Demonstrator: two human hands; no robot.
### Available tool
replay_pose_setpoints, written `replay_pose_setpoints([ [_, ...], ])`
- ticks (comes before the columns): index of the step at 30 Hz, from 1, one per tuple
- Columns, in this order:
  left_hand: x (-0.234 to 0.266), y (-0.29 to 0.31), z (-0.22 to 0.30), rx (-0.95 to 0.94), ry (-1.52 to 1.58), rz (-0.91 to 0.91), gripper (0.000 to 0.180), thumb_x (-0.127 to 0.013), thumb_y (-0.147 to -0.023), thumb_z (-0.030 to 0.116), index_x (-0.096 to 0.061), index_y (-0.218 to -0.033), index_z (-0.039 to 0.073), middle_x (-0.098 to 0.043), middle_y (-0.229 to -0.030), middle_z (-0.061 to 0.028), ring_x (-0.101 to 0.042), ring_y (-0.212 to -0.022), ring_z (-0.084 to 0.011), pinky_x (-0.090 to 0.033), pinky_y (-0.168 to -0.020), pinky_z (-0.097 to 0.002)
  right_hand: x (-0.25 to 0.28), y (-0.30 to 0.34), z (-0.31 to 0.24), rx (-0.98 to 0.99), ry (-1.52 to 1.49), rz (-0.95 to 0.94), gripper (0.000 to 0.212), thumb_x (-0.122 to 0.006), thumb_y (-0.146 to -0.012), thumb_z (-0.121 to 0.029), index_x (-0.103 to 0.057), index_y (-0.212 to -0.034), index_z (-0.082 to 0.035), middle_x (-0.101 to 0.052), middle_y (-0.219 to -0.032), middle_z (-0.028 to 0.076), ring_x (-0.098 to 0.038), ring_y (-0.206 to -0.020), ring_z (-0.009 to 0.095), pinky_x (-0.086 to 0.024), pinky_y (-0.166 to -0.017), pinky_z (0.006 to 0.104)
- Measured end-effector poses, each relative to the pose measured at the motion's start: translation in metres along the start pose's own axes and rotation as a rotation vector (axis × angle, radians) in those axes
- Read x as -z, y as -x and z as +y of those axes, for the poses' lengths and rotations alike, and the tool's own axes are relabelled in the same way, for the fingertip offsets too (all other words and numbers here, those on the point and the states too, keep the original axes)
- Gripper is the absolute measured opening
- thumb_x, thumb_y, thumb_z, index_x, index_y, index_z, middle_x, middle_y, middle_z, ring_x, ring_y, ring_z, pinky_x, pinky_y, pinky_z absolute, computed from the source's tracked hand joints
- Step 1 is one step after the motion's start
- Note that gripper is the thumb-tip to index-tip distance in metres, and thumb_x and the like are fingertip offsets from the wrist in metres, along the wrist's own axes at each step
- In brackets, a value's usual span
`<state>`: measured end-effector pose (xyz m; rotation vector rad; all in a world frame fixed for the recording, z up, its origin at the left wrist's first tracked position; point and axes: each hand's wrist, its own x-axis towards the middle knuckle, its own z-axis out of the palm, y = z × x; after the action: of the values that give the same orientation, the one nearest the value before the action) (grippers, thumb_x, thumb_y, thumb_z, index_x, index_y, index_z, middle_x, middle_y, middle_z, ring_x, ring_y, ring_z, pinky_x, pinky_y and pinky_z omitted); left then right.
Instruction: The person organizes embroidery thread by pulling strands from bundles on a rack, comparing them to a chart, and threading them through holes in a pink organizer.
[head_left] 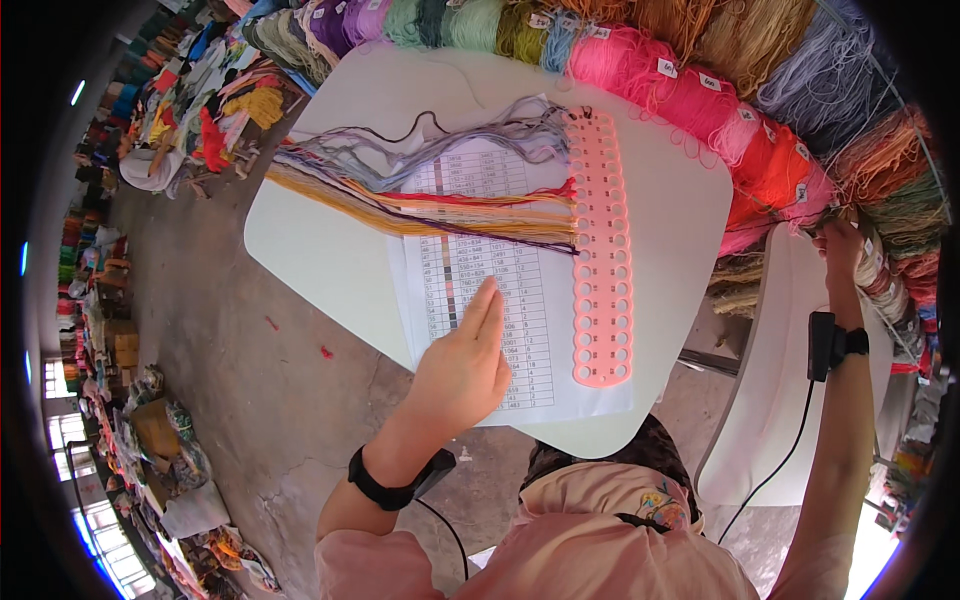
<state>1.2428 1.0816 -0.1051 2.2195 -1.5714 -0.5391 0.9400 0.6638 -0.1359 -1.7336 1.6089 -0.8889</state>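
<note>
My left hand (468, 358) rests on a printed chart sheet (520, 345), index and middle fingers stretched out together toward its rows. Beside the chart lies a pink thread organizer (602, 290), a long card with round holes down both edges. Embroidery threads (400, 205) in grey-blue, red, cream, mustard and dark purple are attached along its upper left side and trail left across the paper. Far to the right, my right hand (838, 245) reaches to the hanging thread bundles, its fingers curled at a brownish thread skein (868, 250). The fingertips are partly hidden there.
The white table (680, 230) carries the sheets. Thick colourful thread bundles (640, 75) line its far edge. A second white surface (760, 400) stands at right, under my right arm. Heaped threads (210, 130) lie far left beyond the concrete floor (220, 300). Cables hang from both wrists.
</note>
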Motion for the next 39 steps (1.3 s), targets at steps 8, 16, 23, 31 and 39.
replay_pose_setpoints([
  [8, -0.002, -0.002, 0.010, 0.061, -0.034, -0.022, 0.053, -0.046, -0.065, 0.003, -0.030, -0.114, -0.010, -0.030, -0.124, -0.0206, -0.054, -0.076, -0.0335, -0.046, -0.063, -0.0352, 0.004, -0.009, 0.012, 0.000, -0.100, -0.053, 0.010, -0.050, -0.072, -0.010, -0.056, -0.071, -0.003, -0.055, -0.060, 0.003, -0.053, -0.047, 0.010, -0.035, -0.039, 0.0204],
  [16, -0.011, -0.001, 0.019, 0.110, -0.243, 0.019, 0.052, -0.045, -0.064, 0.003, -0.032, -0.113, -0.010, -0.029, -0.124, -0.0216, -0.054, -0.076, -0.0333, -0.045, -0.063, -0.0372, 0.003, 0.014, -0.004, -0.139, -0.392, -0.048, 0.010, -0.052, -0.073, -0.011, -0.056, -0.081, -0.006, -0.057, -0.064, 0.001, -0.054, -0.053, 0.009, -0.035, -0.043, 0.0194],
  [23, -0.021, -0.008, 0.039, 0.249, -0.519, -0.100, 0.055, -0.044, -0.066, 0.005, -0.028, -0.116, -0.013, -0.023, -0.125, -0.0284, -0.058, -0.066, -0.0289, -0.046, -0.056, -0.0364, 0.005, 0.012, 0.005, -0.111, -0.488, -0.094, 0.013, -0.054, -0.073, -0.011, -0.056, -0.085, -0.007, -0.060, -0.069, 0.003, -0.053, -0.054, 0.008, -0.035, -0.044, 0.0184],
  [31, -0.007, -0.021, 0.066, 0.258, -0.624, -0.218, 0.024, -0.044, -0.071, 0.014, -0.054, -0.083, -0.004, -0.055, -0.075, -0.0171, -0.056, -0.070, -0.0339, -0.045, -0.059, -0.0419, 0.013, 0.008, 0.020, 0.038, -0.609, -0.186, 0.016, -0.053, -0.071, -0.011, -0.058, -0.085, -0.004, -0.059, -0.066, 0.003, -0.054, -0.058, 0.011, -0.039, -0.050, 0.0227],
  [39, 0.017, -0.077, 0.226, -0.424, -0.009, -0.402, 0.017, -0.055, -0.073, 0.014, -0.056, -0.081, -0.001, -0.055, -0.075, -0.0156, -0.053, -0.067, -0.0311, -0.043, -0.057, -0.0332, 0.031, 0.026, -0.002, -0.179, -1.031, -0.329, 0.006, -0.054, -0.072, -0.008, -0.057, -0.077, -0.005, -0.060, -0.071, 0.005, -0.054, -0.058, 0.010, -0.040, -0.051, 0.0210],
])
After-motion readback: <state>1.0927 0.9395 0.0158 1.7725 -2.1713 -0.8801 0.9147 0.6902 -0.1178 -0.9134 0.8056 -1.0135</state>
